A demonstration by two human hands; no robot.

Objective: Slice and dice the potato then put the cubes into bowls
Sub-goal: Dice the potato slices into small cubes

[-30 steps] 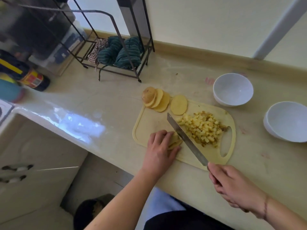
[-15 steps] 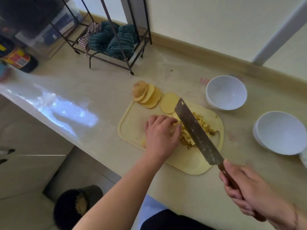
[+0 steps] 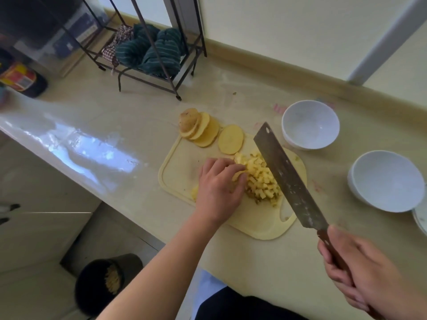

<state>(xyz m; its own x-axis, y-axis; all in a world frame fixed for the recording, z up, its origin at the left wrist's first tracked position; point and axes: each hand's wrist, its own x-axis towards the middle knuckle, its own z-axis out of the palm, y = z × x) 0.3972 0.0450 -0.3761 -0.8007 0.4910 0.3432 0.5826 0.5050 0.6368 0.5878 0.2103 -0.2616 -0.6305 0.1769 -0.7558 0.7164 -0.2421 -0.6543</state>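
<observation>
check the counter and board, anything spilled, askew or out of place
Mostly tidy. The fanned potato slices hang off the far corner of the cutting board onto the counter. Faint pink smears mark the counter beside the two empty white bowls. The cubes remain on the board.

Left hand [image 3: 219, 188] palm-down with fingers curled; right hand [image 3: 360, 273] raised, fist closed.
</observation>
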